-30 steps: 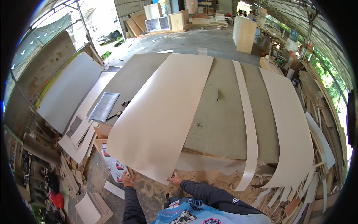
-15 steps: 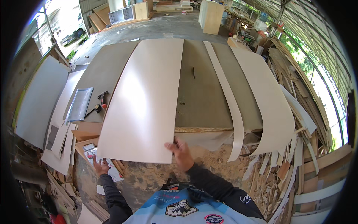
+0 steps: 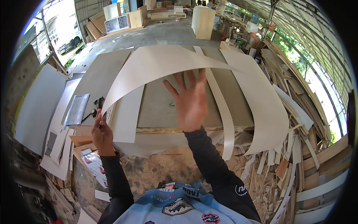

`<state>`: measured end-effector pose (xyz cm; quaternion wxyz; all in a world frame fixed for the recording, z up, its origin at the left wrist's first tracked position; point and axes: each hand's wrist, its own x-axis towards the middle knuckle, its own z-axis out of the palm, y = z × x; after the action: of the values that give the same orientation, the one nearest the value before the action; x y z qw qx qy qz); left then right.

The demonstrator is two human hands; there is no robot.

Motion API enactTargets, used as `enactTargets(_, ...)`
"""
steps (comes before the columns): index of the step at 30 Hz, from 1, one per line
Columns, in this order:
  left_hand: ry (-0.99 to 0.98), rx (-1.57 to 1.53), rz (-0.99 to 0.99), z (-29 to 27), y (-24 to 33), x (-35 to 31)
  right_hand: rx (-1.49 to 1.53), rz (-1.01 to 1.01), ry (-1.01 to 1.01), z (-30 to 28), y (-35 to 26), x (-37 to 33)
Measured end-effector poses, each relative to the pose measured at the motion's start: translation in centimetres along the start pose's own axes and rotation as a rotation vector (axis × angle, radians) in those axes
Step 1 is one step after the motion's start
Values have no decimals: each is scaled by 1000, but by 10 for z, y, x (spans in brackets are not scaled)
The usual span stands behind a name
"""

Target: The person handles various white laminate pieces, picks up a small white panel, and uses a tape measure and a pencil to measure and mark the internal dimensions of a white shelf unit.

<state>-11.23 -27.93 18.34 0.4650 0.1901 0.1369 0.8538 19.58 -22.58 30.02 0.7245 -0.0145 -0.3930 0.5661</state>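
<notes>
A thin white laminate sheet [image 3: 160,61] arches up over the worktable, its near edge lifted and curved. My left hand [image 3: 102,136] is closed on the sheet's near left corner, thumb up. My right hand [image 3: 193,106] is open, fingers spread and pointing away from me; its fingertips meet the raised edge and seem to push against it. Below the arch, another white sheet [image 3: 128,121] lies flat, its far part hidden. Left of my left hand are a hammer [image 3: 99,102], partly covered, and a black tape measure [image 3: 93,112].
The brown-grey worktable top [image 3: 164,115] also carries a narrow white strip [image 3: 222,108] and a wide white sheet [image 3: 261,100], both drooping over the near edge. A clear plastic tray [image 3: 77,109] sits at left. Wood offcuts [image 3: 276,160] are heaped at right; sawdust [image 3: 160,168] covers the floor.
The sheet's near edge has risen and bent into an arch, uncovering a white sheet beneath. My left hand has moved up onto its corner. My right hand has opened and moved farther forward.
</notes>
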Motion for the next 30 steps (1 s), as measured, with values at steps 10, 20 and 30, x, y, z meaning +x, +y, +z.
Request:
enactTargets(10, 21, 79, 138, 201, -185, -95, -517, -186, 309, -37, -32, 88)
enactTargets(20, -191, 212, -117, 258, -281, -171, -1018, -376, 47, -150, -169, 259)
enactTargets(30, 28, 355, -415, 169, -341, -166, -867, -237, -123, -247, -367, 334)
